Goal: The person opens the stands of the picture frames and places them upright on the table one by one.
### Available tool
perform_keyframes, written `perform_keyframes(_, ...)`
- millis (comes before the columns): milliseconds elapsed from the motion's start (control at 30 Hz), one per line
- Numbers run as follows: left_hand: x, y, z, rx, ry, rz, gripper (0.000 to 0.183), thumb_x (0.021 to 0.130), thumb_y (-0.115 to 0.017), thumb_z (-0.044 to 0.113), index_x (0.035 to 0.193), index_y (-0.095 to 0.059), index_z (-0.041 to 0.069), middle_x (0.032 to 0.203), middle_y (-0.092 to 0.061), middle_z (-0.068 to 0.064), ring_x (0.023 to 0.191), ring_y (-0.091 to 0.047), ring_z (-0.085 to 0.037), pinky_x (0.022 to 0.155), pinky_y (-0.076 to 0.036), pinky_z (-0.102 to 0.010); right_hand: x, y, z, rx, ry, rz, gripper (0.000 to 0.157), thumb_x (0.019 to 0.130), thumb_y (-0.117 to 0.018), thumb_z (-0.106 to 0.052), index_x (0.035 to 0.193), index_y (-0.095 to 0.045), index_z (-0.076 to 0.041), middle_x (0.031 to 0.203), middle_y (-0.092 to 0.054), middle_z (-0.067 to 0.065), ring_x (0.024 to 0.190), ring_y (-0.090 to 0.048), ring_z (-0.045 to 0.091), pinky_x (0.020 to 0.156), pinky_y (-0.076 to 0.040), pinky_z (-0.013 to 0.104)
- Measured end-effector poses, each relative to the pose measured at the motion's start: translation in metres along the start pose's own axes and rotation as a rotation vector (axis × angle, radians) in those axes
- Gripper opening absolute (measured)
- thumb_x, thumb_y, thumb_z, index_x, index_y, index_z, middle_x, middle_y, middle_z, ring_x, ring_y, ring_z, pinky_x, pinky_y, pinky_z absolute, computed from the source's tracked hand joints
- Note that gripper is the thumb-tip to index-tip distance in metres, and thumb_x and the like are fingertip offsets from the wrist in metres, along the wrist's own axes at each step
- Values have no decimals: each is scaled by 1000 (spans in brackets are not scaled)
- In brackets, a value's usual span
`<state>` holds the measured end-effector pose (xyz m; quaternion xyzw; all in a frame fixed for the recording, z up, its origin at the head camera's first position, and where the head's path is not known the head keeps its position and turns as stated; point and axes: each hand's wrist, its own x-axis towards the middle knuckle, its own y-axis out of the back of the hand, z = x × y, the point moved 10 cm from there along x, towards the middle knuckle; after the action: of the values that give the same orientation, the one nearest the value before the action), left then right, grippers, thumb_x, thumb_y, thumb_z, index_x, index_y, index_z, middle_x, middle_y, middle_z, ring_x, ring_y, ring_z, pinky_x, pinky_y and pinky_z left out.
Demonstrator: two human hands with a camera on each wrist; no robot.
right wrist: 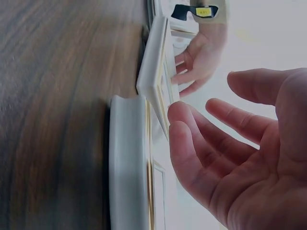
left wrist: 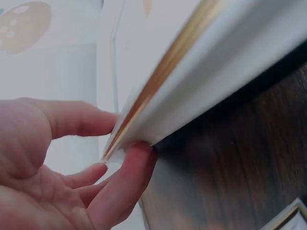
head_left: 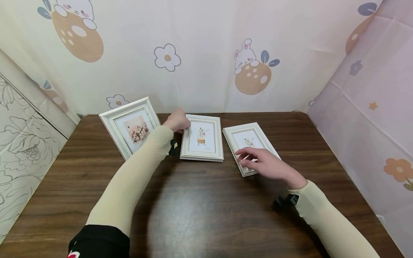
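A white picture frame (head_left: 201, 138) with a potted-plant print is in the middle of the head view. My left hand (head_left: 177, 121) pinches its left edge between thumb and finger, as the left wrist view shows with the frame edge (left wrist: 192, 91). That frame looks tilted in the right wrist view. To its right, a second white frame (head_left: 243, 135) with a plant print lies face up on the table. Over its lower part hovers my right hand (head_left: 267, 163), fingers loosely bent and holding nothing. In the right wrist view this frame's side (right wrist: 128, 163) is close to the fingers.
A third white frame (head_left: 129, 127), with a pink-flower picture, stands upright at the left, partly behind my left forearm. The dark wooden table (head_left: 206, 200) meets a patterned curtain (head_left: 206, 71) at the back. Another patterned cloth (head_left: 371, 107) hangs on the right.
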<state>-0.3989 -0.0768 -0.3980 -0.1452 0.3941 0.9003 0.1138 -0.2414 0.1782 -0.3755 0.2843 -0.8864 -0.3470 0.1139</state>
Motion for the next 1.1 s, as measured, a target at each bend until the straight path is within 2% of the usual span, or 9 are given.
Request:
perform_keyframes(100, -1, -2, 1, -120, -12, -57, 68, 87, -59, -4, 147, -28, -1, 131, -47, -21, 91, -60, -31, 76, -58, -40, 0, 4, 1, 5, -6, 10, 29, 99, -64, -17, 126, -63, -5, 105, -69, 4, 94, -66, 19, 76, -55, 30)
perform_keyframes(167, -3, -3, 2, -177, -15, -96, 84, 86, -60, -6, 156, -14, 5, 138, -42, -22, 94, -59, -32, 77, -58, -41, 0, 5, 3, 8, -9, 15, 29, 99, -64, -16, 126, -63, -5, 105, -69, 4, 93, -67, 19, 75, -55, 29)
perform_keyframes(200, -4, -3, 3, -190, -19, -110, 87, 85, -61, -7, 157, -12, 7, 139, -41, -22, 95, -59, -33, 77, -58, -42, 0, 6, 4, 13, -10, 15, 29, 99, -64, -15, 126, -63, -5, 105, -69, 5, 93, -67, 20, 74, -55, 29)
perform_keyframes(400, -10, 0, 9, -217, -49, -156, 82, 86, -59, -9, 154, -19, 10, 133, -45, -23, 97, -62, -35, 78, -58, -44, -2, 11, 10, 27, -37, 17, 29, 99, -62, -12, 127, -61, -5, 108, -67, 7, 94, -66, 22, 73, -57, 32)
perform_keyframes(567, -13, 3, 10, -254, -74, -143, 76, 86, -59, -11, 150, -25, 11, 128, -47, -22, 98, -62, -33, 74, -59, -41, -3, 15, 12, 22, -50, 28, 28, 100, -61, -11, 127, -61, -4, 108, -67, 9, 95, -65, 24, 74, -56, 31)
perform_keyframes(667, -16, 4, 13, -284, -110, -130, 78, 84, -59, -14, 149, -26, 13, 127, -49, -21, 100, -61, -33, 75, -58, -44, -4, 19, 12, 14, -59, 39, 29, 99, -61, -11, 127, -62, -4, 109, -67, 9, 96, -64, 23, 75, -56, 30)
perform_keyframes(800, -25, 5, 20, -296, -178, -110, 78, 84, -61, -15, 148, -28, 14, 127, -54, -19, 102, -61, -31, 83, -55, -52, -5, 23, 13, 9, -76, 59, 30, 100, -61, -12, 129, -61, -5, 111, -67, 11, 96, -64, 21, 76, -55, 29)
perform_keyframes(900, -34, 7, 26, -279, -226, -83, 77, 84, -63, -13, 148, -30, 15, 123, -57, -18, 98, -60, -31, 83, -53, -54, -5, 25, 15, 30, -89, 80, 30, 100, -61, -13, 129, -61, -3, 112, -67, 14, 95, -66, 24, 77, -55, 30)
perform_keyframes(1100, -54, 16, 39, -210, -341, 13, 74, 86, -65, -8, 148, -34, 17, 112, -59, -17, 91, -59, -29, 71, -53, -41, -5, 33, 23, 127, -111, 167, 30, 100, -61, -10, 128, -59, 2, 115, -65, 22, 97, -67, 36, 78, -57, 38)
